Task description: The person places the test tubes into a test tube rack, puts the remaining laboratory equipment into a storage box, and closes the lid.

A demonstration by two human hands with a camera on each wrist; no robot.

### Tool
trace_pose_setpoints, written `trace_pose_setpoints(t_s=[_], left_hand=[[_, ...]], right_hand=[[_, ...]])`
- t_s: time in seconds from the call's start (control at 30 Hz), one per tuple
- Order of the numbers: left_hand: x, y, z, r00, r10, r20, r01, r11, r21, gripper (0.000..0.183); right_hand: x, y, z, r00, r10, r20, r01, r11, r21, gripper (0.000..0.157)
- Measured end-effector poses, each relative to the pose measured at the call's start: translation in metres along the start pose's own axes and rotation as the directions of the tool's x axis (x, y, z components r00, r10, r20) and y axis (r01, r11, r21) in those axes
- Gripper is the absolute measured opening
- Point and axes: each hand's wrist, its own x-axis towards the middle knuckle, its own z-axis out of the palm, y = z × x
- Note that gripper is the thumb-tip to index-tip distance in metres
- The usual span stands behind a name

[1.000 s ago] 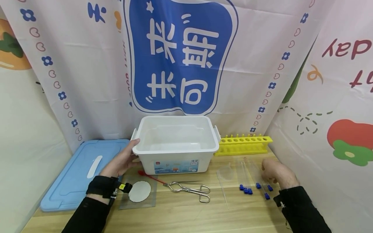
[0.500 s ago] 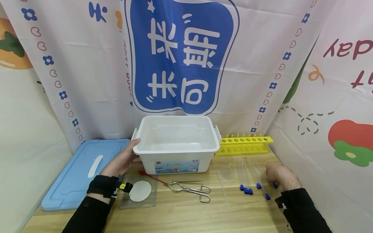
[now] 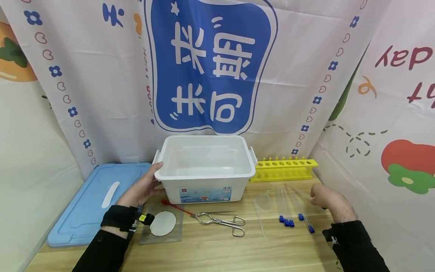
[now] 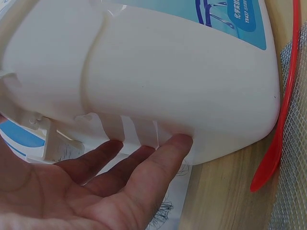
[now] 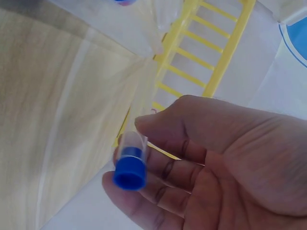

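My left hand (image 3: 142,189) holds the left corner of a white plastic box (image 3: 204,189), thumb at the rim. In the left wrist view its fingers (image 4: 163,160) reach against the box's outer side, below the handle. My right hand (image 3: 330,201) pinches a clear test tube with a blue cap (image 5: 130,173) between thumb and fingers; in the head view the hand hides most of it. Left of that hand lie several more clear tubes with blue caps (image 3: 289,223). A yellow test tube rack (image 3: 283,164) stands behind them.
Metal crucible tongs (image 3: 221,222) lie before the box, beside a red spoon (image 3: 175,206) and a wire gauze (image 3: 176,236) with a white round centre. A thin clear rod (image 3: 259,223) lies further right. The blue lid (image 3: 78,211) lies at left; printed cloth surrounds the table.
My right hand has drawn slightly right with a capped test tube, away from the other tubes. My left hand has stayed at the box.
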Motion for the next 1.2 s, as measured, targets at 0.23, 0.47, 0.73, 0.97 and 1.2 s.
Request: trace_pose_setpoints(t_s=[0.23,0.47,0.73,0.97,1.2], left_hand=[[0.000,0.000,-0.001,1.000,-0.003,-0.003,0.003,1.000,0.003,0.095],[-0.001,0.000,-0.001,1.000,0.006,0.004,-0.006,1.000,0.007,0.095],[0.000,-0.001,0.000,1.000,0.007,-0.001,-0.007,1.000,0.009,0.094],[0.000,-0.001,0.001,1.000,0.011,-0.002,-0.011,1.000,0.011,0.095],[-0.001,-0.002,0.001,1.000,0.021,0.000,-0.021,1.000,0.013,0.094]], right_hand=[[0.008,0.011,-0.002,0.993,-0.076,-0.095,0.078,0.997,0.016,0.025],[0.012,0.011,-0.008,0.971,-0.128,-0.201,0.134,0.991,0.019,0.026],[0.012,0.003,-0.011,0.956,-0.109,-0.272,0.123,0.992,0.032,0.026],[0.008,0.000,-0.013,0.929,-0.132,-0.345,0.159,0.986,0.051,0.023],[0.010,-0.001,-0.009,0.859,-0.178,-0.480,0.226,0.973,0.044,0.019]])
